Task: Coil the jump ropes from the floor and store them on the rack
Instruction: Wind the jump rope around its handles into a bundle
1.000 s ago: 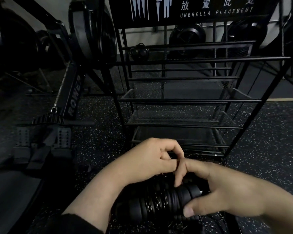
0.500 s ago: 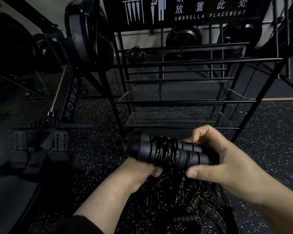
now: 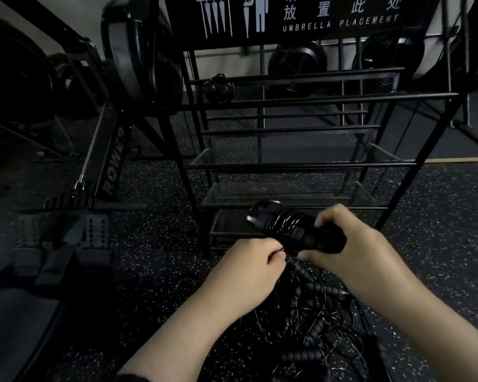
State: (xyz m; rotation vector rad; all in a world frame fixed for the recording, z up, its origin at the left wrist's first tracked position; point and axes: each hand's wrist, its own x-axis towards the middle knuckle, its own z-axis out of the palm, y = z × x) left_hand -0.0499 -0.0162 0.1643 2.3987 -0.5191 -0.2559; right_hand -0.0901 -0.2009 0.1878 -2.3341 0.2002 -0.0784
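Standing behind the gripped rope handles (image 3: pixel 293 230), the rack (image 3: pixel 301 166).

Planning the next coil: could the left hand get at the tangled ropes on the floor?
Probably yes: the left hand hangs just above the tangled ropes, nothing between, though it pinches a cord.

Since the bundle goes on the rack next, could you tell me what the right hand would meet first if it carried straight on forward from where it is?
Probably the rack's lowest mesh shelf, just beyond the right hand and the handles it grips. Depth is hard to judge in this dim view, so the gap is uncertain.
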